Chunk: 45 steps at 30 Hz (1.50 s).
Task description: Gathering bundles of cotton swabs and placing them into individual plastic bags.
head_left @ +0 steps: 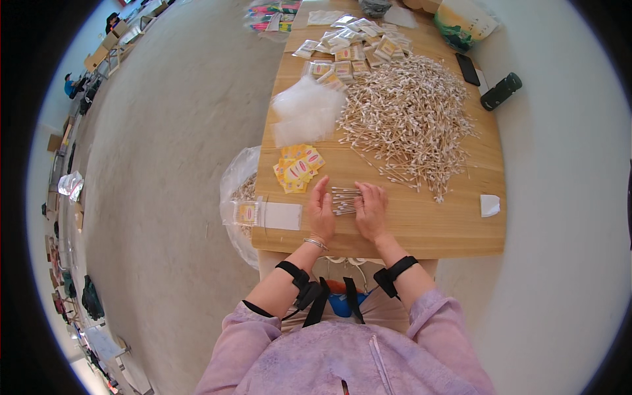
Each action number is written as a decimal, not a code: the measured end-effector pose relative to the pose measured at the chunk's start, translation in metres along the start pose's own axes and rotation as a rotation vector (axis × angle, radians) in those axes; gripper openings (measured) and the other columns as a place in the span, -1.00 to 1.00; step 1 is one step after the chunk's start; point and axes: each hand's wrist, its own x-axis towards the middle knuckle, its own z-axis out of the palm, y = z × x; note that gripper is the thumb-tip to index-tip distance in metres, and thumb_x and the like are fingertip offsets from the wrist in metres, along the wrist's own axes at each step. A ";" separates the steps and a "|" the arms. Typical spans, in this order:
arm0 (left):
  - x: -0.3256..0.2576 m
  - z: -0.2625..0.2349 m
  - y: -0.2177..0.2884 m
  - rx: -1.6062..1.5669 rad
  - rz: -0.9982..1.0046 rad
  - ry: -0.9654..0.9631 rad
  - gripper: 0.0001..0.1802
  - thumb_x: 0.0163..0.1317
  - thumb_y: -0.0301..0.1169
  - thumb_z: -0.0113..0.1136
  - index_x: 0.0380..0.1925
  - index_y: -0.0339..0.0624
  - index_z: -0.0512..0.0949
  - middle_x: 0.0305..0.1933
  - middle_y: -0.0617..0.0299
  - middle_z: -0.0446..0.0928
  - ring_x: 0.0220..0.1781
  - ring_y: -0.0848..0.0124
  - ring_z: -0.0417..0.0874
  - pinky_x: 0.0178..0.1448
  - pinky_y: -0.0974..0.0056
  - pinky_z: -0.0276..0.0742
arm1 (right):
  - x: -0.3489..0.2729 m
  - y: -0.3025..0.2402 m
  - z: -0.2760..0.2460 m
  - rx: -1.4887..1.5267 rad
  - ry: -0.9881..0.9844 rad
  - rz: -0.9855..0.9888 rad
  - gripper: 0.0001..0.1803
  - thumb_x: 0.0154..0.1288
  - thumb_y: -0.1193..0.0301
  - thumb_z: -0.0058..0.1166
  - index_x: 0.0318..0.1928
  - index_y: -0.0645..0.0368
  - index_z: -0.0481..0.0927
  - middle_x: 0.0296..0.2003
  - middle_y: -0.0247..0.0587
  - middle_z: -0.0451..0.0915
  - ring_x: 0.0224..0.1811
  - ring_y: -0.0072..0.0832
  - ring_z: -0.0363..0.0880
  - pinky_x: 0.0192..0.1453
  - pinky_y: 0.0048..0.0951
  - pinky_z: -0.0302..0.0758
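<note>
Between my hands, a small row of cotton swabs [344,200] lies crosswise near the table's front edge. My left hand [321,210] stands on edge at their left ends, its fingers stretched out. My right hand [371,209] curls over their right ends, thumb and fingers closed on them; its grip is partly hidden. Left of my left hand, a white card [283,216] lies beside a clear packet of swabs [246,213] at the table edge. Yellow printed cards [300,166] are fanned out just beyond. A large heap of loose swabs [415,112] spreads ahead to the right.
Clear plastic sleeves [306,112] and filled swab packets [359,49] lie farther back. A phone [468,69] and a dark bottle [501,91] are by the right wall, with a white paper scrap [490,205] nearer. A clear bag of swabs [241,172] hangs beside the left table edge.
</note>
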 end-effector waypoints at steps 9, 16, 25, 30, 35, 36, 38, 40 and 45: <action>0.002 0.001 -0.001 -0.065 -0.007 0.026 -0.60 0.44 -0.42 -0.26 0.21 -0.30 0.30 0.27 0.10 0.32 0.34 0.36 0.27 0.42 0.30 0.10 | 0.010 0.000 0.006 0.238 -0.025 0.051 -0.68 0.22 0.46 -0.06 0.02 0.13 0.48 -0.16 -0.22 0.54 0.04 -0.22 0.35 0.29 -0.11 0.09; 0.009 -0.010 -0.004 -0.087 -0.003 0.033 -0.59 0.45 -0.40 -0.27 0.23 -0.30 0.28 0.29 0.09 0.31 0.35 0.35 0.26 0.42 0.31 0.10 | 0.012 -0.014 0.004 0.138 -0.078 -0.016 -0.68 0.24 0.47 -0.08 0.02 0.17 0.48 -0.12 -0.22 0.54 0.05 -0.25 0.35 0.33 -0.28 0.14; -0.003 0.001 -0.003 -0.110 0.004 0.016 -0.56 0.47 -0.30 -0.24 0.23 -0.32 0.28 0.29 0.05 0.31 0.35 0.34 0.27 0.41 0.30 0.12 | 0.008 0.002 0.000 0.708 0.169 0.274 -0.62 0.43 0.35 -0.24 0.15 0.26 0.38 0.13 0.01 0.42 0.28 -0.23 0.28 0.36 -0.34 0.15; -0.003 0.000 -0.009 -0.086 -0.003 -0.071 -0.53 0.47 -0.25 -0.24 0.25 -0.31 0.26 0.30 0.04 0.30 0.35 0.32 0.27 0.39 0.31 0.10 | -0.004 -0.015 0.014 0.753 0.101 0.261 -0.56 0.46 0.28 -0.29 0.20 0.29 0.34 0.22 0.01 0.35 0.35 -0.23 0.21 0.40 -0.35 0.08; -0.002 0.000 -0.012 -0.127 0.003 -0.097 -0.51 0.47 -0.20 -0.27 0.24 -0.30 0.27 0.29 0.06 0.31 0.35 0.31 0.26 0.39 0.30 0.10 | -0.005 -0.023 0.018 0.702 0.124 0.197 -0.55 0.47 0.27 -0.32 0.21 0.29 0.33 0.24 0.02 0.33 0.38 -0.19 0.15 0.42 -0.29 0.03; -0.002 0.000 -0.012 -0.205 -0.010 -0.081 -0.50 0.48 -0.18 -0.27 0.24 -0.31 0.27 0.29 0.06 0.31 0.35 0.31 0.26 0.40 0.29 0.10 | -0.003 -0.021 0.015 0.576 0.154 0.139 -0.57 0.44 0.31 -0.28 0.20 0.28 0.33 0.22 0.02 0.34 0.37 -0.16 0.15 0.42 -0.25 0.04; -0.001 0.001 -0.013 -0.280 -0.035 -0.048 -0.47 0.47 -0.13 -0.29 0.25 -0.29 0.24 0.32 0.07 0.27 0.38 0.31 0.22 0.43 0.27 0.06 | 0.001 -0.019 0.008 0.447 0.181 0.083 -0.59 0.41 0.36 -0.24 0.19 0.26 0.34 0.20 0.02 0.35 0.36 -0.13 0.16 0.42 -0.21 0.04; -0.001 0.001 -0.014 -0.354 -0.060 -0.018 -0.43 0.46 -0.08 -0.31 0.26 -0.28 0.22 0.35 0.07 0.23 0.41 0.31 0.18 0.45 0.25 0.01 | 0.005 -0.016 0.001 0.098 0.008 -0.008 -0.61 0.37 0.43 -0.21 0.17 0.25 0.36 0.13 -0.01 0.41 0.31 -0.14 0.20 0.39 -0.25 0.08; 0.001 -0.004 -0.022 -0.364 -0.078 -0.041 -0.43 0.46 -0.06 -0.30 0.26 -0.28 0.21 0.35 0.08 0.23 0.41 0.32 0.18 0.46 0.23 0.02 | -0.002 -0.004 0.001 0.198 -0.121 0.021 -0.61 0.28 0.53 -0.16 0.13 0.21 0.39 0.05 -0.03 0.44 0.19 -0.16 0.31 0.32 -0.24 0.17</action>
